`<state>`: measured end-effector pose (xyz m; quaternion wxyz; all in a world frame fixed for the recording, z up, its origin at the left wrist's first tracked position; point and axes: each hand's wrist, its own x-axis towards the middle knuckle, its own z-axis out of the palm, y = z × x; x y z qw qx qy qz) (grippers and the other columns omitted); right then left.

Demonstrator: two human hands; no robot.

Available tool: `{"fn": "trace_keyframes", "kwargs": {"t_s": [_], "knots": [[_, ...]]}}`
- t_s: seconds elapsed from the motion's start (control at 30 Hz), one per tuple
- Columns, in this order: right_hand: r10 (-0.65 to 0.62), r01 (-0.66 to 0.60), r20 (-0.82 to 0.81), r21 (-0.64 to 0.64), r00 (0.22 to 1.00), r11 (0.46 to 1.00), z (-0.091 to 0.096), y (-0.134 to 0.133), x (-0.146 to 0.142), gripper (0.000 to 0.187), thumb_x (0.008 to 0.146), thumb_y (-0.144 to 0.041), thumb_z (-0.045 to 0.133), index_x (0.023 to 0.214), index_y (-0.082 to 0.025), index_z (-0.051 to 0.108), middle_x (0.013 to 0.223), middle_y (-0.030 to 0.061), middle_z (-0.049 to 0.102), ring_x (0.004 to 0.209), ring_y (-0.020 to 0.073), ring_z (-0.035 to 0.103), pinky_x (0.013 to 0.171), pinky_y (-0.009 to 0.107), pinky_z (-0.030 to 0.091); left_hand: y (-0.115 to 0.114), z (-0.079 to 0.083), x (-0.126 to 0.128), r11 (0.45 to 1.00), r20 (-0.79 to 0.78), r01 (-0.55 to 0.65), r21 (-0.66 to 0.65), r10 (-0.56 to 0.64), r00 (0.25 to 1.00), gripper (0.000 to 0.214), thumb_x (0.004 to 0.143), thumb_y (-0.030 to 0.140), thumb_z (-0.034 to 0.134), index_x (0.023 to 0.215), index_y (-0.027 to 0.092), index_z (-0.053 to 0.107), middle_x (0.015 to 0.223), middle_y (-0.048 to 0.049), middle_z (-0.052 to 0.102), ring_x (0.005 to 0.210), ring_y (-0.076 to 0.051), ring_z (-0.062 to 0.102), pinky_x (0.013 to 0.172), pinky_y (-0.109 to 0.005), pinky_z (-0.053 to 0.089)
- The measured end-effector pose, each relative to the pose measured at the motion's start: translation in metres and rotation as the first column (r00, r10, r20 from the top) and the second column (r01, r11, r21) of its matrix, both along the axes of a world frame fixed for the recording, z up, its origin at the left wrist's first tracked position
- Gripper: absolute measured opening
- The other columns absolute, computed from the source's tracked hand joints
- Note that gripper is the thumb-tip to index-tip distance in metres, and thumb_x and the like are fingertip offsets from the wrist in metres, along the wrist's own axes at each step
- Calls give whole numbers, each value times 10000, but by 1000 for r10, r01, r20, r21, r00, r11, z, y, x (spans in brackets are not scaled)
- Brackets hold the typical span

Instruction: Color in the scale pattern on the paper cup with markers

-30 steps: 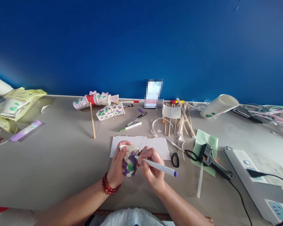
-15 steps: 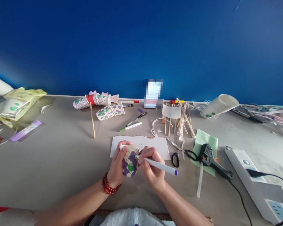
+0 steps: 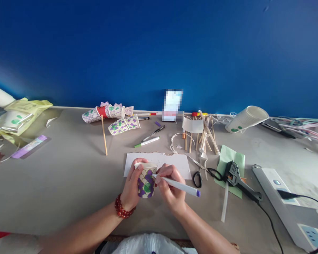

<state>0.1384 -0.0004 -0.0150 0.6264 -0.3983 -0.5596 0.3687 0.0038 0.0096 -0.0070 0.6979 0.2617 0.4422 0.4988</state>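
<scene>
My left hand (image 3: 133, 185) is wrapped around a paper cup (image 3: 146, 183) with a scale pattern, partly coloured purple around a green spot. A white marker (image 3: 180, 186) with a purple end is pinched in my right hand (image 3: 172, 188). Its tip touches the cup's side near the upper right. Behind both hands lies a white sheet of card (image 3: 184, 165) with a torn far edge. A green-tipped marker (image 3: 148, 141) and a black pen (image 3: 157, 131) rest beyond it.
Decorated cups (image 3: 124, 125) and a cup fish on a stick (image 3: 104, 135) stand at the back left. To the right are scissors (image 3: 197, 179), wooden sticks (image 3: 209, 134), a glue gun (image 3: 234, 176), a power strip (image 3: 275, 201) and stacked cups (image 3: 246, 118). A phone (image 3: 171, 106) leans against the blue wall.
Almost nothing differs. The cup stays in my left hand, and the marker tip remains at nearly the same spot on its side.
</scene>
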Motion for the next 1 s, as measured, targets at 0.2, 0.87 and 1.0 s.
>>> {"fn": "trace_keyframes", "kwargs": {"t_s": [0.2,0.87,1.0], "knots": [[-18,18,2,-24,1000,1000,0,0,-1,152,1006,-273,577,859,-240,557,680,-7,554,622,177,538,592,329,450,0,2,0,1000,-6,-11,-4,11,1000,401,903,599,661,1048,231,595,771,-4,721,694,-185,693,656,-280,542],[-13,14,45,-33,999,999,-1,-1,-2,146,1011,-323,601,891,-242,583,713,7,593,696,199,595,656,355,480,-1,-5,-1,999,0,-31,5,31,1000,363,912,561,675,1054,230,632,867,-16,733,798,-182,700,730,-280,548],[-34,35,41,-30,999,999,-1,0,-2,130,1012,-313,597,905,-243,576,715,8,588,689,198,589,644,356,476,-1,-4,0,1000,14,-24,-2,24,1000,384,894,575,691,1064,235,637,874,-23,742,808,-200,719,734,-295,559]]}}
